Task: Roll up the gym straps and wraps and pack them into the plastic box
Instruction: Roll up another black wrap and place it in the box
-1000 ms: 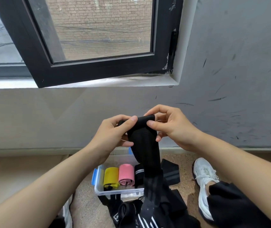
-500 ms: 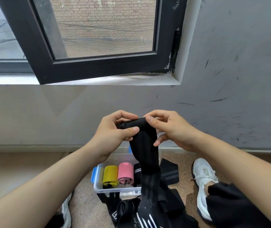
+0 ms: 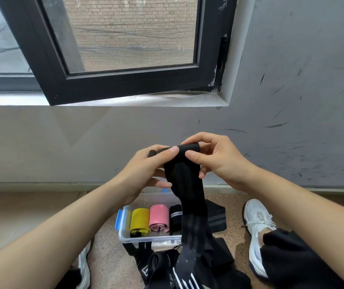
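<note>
- Left hand (image 3: 144,170) pinches the left end of a black wrap (image 3: 187,184), with the thumb laid across the small roll started at its top edge and the fingers curled behind.
- Right hand (image 3: 221,161) pinches the right end of that same roll, thumb in front and fingers over the top. Most of the wrap hangs unrolled from the hands toward the floor (image 3: 108,257), so I judge this roll barely begun.
- Below the hands, the plastic box (image 3: 123,236) stands open on the floor. From left to right it holds a yellow roll (image 3: 139,221), a pink roll (image 3: 159,219) and a black roll with pale stripes (image 3: 175,217), so three pieces look finished and packed.
- Nearer the person, in front of the box, a heap of loose black straps (image 3: 158,265) lies unrolled. Their number cannot be told.
- Further right, partly hidden by the hanging wrap, a black band with a grey stripe (image 3: 217,217) lies flat. I cannot tell whether it is in the box's right end or just beside it.
- By my estimate the job is roughly half done: this wrap needs rolling and packing, then the rest.
</note>
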A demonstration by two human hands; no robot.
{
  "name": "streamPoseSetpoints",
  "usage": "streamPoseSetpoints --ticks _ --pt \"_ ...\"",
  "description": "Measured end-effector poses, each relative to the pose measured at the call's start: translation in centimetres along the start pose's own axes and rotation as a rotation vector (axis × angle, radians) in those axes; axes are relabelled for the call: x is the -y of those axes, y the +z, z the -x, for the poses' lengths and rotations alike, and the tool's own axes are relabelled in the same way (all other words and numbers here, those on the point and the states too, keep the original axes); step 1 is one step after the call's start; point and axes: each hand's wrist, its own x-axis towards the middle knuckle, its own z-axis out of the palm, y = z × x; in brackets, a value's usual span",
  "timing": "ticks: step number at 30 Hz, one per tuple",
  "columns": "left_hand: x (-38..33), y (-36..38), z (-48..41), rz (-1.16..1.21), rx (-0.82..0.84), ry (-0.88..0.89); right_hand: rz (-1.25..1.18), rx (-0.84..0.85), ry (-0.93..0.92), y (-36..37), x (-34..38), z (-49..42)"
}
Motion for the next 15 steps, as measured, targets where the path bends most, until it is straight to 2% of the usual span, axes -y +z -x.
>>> streamPoseSetpoints --ticks 8,15 --pt "0.40 -0.29 -0.21 0.047 -0.059 0.045 -0.014 0.003 -0.009 0.07 -0.31 -0.10" --pt "0.56 -0.45 -0.14 0.048 -0.034 0.117 -0.007 0.048 0.125 -0.04 0.24 0.00"
